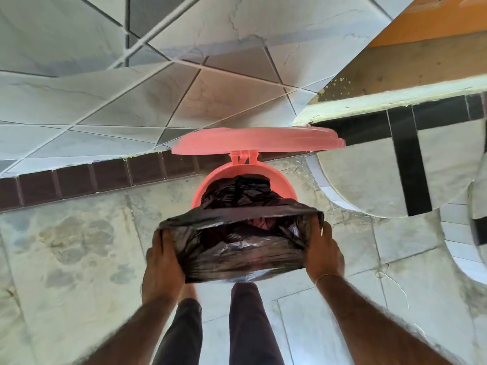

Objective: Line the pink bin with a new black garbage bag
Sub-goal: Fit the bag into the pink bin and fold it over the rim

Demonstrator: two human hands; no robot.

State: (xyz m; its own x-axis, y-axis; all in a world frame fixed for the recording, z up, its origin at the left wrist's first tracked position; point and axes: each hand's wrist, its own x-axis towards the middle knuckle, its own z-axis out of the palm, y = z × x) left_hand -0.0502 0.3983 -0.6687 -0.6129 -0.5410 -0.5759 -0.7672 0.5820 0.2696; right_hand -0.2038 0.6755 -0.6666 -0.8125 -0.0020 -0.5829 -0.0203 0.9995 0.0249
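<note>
From the head camera, the pink bin (238, 180) stands by the wall, its hinged lid (257, 140) raised behind it. Just before its rim, left hand (163, 262) and right hand (324, 252) each clutch a side of the black garbage bag (237, 246), stretching its mouth wide. Best to fold that crinkly, glossy film evenly over the smooth round rim.

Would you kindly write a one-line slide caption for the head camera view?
Both hands, left and right, stretch a black garbage bag open over the pink bin, its lid raised.
</note>
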